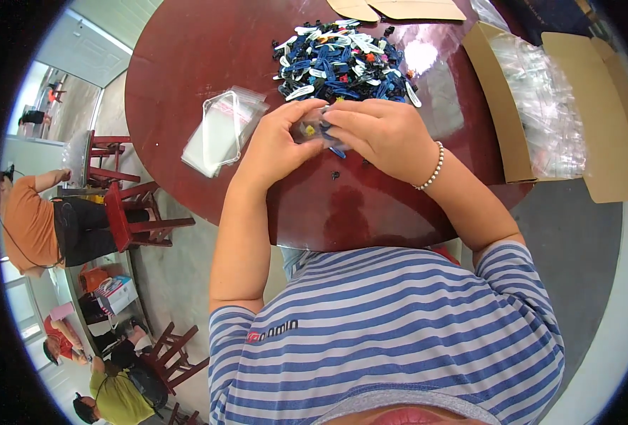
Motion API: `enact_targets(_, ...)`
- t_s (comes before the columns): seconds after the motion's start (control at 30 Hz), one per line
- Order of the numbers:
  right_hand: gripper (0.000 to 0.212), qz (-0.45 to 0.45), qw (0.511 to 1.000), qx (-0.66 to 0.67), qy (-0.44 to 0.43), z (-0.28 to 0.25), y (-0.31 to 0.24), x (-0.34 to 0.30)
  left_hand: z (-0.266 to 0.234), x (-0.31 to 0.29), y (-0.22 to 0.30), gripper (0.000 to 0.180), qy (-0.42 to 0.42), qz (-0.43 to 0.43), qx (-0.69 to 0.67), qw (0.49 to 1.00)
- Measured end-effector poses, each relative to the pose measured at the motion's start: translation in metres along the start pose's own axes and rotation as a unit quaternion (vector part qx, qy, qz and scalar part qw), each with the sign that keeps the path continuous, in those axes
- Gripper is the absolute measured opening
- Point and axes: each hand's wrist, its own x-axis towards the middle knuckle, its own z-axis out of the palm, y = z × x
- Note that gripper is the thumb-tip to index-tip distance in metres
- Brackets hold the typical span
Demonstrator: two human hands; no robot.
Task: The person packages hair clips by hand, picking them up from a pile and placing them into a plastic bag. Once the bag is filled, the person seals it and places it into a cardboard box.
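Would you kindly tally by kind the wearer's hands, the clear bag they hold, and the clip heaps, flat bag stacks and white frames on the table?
Left hand and right hand: 2
Held clear bag: 1
Clip heap: 1
Flat bag stack: 1
White frame: 1
Total: 6

The clips [342,64] are blue, white and black, the table [186,64] dark red, the shirt [399,319] striped blue and grey.

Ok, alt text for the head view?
A person's left hand holds a clear bag, the right hand touching it, over a round red table. Beyond is a pile of clips; clear sleeves lie left, a cardboard box of plastic packets right.
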Motion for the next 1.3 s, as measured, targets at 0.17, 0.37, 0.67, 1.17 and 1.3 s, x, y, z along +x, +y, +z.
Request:
enact_targets(0.17,0.017,0.025,0.990,0.072,0.117,-0.004,0.015,0.000,-0.006,-0.002,0.001,0.049,-0.009,-0.104,-0.209,0.972)
enact_targets(0.37,0.016,0.127,0.974,0.158,0.103,-0.006,0.023,-0.009,-0.023,0.002,-0.006,0.062,0.001,-0.117,-0.538,0.835)
enact_targets(0.67,0.034,0.148,0.969,0.198,0.004,0.005,0.017,-0.004,-0.026,0.001,-0.013,0.081,-0.128,-0.085,-0.658,0.737)
enact_targets(1.17,0.017,0.223,0.970,0.080,0.043,-0.036,0.036,0.032,-0.016,-0.001,-0.011,0.052,-0.120,-0.095,-0.502,0.851)
enact_targets(1.3,0.018,0.199,0.974,-0.017,0.103,-0.071,0.057,0.011,-0.020,0.001,-0.007,0.047,-0.075,-0.152,-0.425,0.889)
